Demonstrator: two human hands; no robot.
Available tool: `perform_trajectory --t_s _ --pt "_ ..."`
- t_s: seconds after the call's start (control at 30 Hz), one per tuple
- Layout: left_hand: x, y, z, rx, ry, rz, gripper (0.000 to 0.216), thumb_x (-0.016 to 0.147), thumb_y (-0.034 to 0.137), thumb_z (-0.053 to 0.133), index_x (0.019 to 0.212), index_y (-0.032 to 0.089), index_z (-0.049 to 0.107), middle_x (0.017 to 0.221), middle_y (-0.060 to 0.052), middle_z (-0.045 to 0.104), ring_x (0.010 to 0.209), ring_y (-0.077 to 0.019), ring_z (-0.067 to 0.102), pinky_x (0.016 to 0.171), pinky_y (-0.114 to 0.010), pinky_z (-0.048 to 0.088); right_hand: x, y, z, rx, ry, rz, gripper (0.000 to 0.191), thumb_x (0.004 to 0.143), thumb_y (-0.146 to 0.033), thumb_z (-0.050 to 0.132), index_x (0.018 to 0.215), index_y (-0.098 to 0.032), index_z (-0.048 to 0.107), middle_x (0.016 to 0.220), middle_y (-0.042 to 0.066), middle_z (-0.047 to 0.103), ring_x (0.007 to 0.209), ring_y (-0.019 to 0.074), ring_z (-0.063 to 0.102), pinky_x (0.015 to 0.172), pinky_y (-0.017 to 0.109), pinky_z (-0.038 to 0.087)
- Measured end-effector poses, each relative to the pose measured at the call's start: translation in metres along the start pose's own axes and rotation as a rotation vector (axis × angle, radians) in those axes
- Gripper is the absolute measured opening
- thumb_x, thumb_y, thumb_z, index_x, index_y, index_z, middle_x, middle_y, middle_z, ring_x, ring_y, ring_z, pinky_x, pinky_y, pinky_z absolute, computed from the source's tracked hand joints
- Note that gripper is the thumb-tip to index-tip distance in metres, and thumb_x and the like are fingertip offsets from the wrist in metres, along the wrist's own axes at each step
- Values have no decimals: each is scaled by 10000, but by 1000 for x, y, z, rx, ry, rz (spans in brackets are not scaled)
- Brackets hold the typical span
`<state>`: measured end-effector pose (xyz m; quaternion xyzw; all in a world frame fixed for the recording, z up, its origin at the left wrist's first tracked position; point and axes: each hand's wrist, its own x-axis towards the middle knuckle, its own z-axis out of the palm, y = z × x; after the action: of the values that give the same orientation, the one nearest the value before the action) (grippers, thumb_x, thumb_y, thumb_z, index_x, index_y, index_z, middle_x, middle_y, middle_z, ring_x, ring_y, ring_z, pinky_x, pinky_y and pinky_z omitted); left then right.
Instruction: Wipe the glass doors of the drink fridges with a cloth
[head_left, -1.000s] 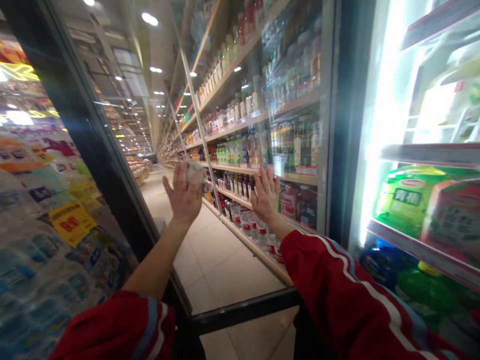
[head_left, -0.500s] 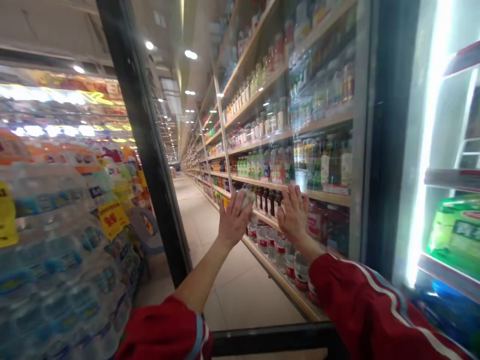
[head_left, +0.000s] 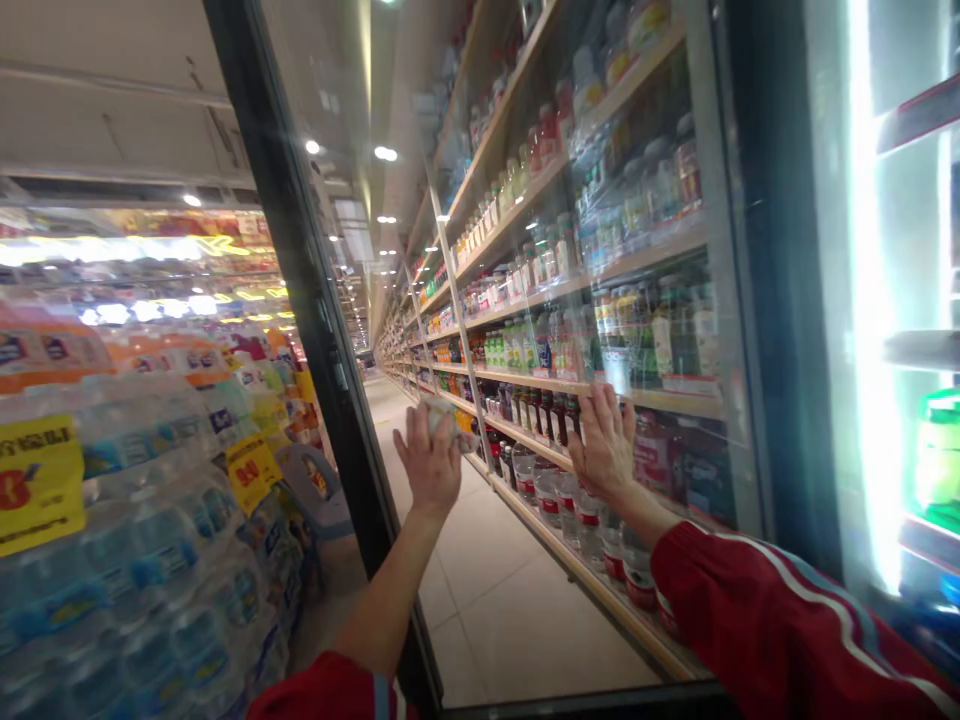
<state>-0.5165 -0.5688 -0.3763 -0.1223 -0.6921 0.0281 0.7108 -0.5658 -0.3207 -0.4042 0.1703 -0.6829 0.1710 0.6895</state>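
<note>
An open glass fridge door (head_left: 525,300) with a black frame stands in front of me. My left hand (head_left: 429,462) presses a small whitish cloth (head_left: 446,418) against the glass, fingers curled round it. My right hand (head_left: 604,446) lies flat on the glass to the right, fingers spread, holding nothing. Both arms wear red sleeves with white stripes.
Through the glass I see a long aisle with wooden shelves of bottles (head_left: 570,340) and a tiled floor (head_left: 510,590). Stacked packs of bottled water (head_left: 135,540) with yellow tags stand at left. The lit fridge interior (head_left: 907,400) is at right.
My left hand with the cloth has slid left and slightly down across the glass. The right hand stays flat on the glass. The view has tilted up and shifted left.
</note>
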Motion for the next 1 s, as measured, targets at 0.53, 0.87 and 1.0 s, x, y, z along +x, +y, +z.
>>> perform_trajectory --t_s 0.53,0.87,1.0 --pt "1 -27 -13 33 -10 -27 455 861 248 501 1313 263 445 1473 -123 287 1378 -260 210 1120 -525 157 11 -66 3 153 -112 -171 445 850 -195 415 1287 -119 450 1382 136 443 1376 232 235 1108 513 163" --pt "-1 -11 -3 -71 -48 120 400 841 236 531 1239 268 517 1427 -123 380 1348 -250 298 1112 -512 155 6 -63 -3 136 -260 -113 490 839 -213 406 1324 -147 428 1434 112 373 1391 224 183 1113 523 134" --pt "4 -28 -12 -47 -24 -73 509 840 241 526 1331 287 399 1485 -127 262 1349 -292 289 1073 -570 206 5 -60 -6 149 -293 -94 506 836 -215 411 1337 -144 415 1437 111 368 1393 220 177 1118 511 124"
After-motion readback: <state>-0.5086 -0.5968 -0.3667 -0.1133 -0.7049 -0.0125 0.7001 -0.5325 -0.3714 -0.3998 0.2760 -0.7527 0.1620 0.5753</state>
